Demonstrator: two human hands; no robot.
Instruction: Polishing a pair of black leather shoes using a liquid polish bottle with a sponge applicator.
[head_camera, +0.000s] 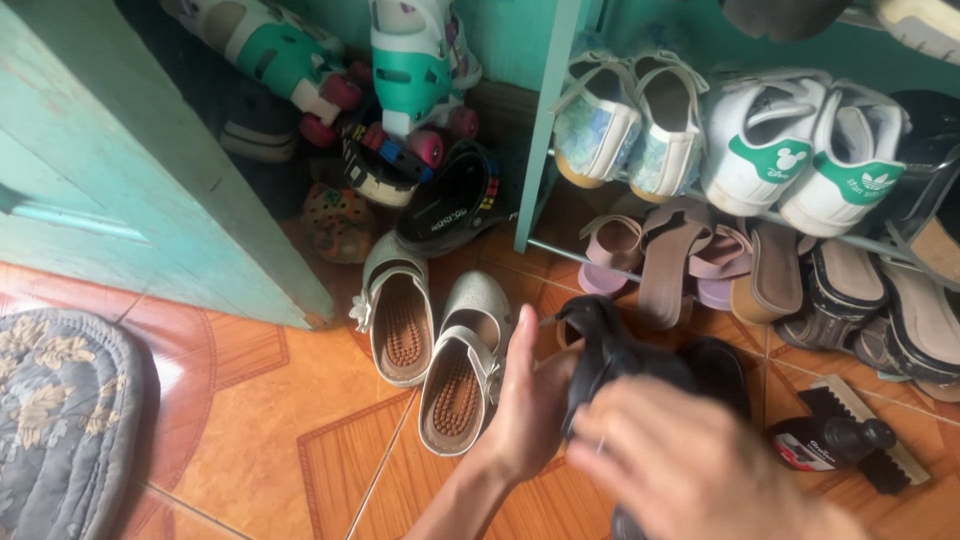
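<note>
Now, left hand (530, 400): raised from the lower edge, palm cupped against the side of a black shoe (610, 355), fingers up.
Right hand (690, 465): blurred, curled over the shoe's near end, gripping it.
Black shoe: held between both hands above the orange tiled floor (260, 420).
Nearby: pale sandals (430, 345) just left; shoe rack (545, 130) behind; brush (850, 430) right.

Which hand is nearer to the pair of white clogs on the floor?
Left. The left hand is right beside the white clogs; the right hand is farther right, behind the black shoe.
</note>
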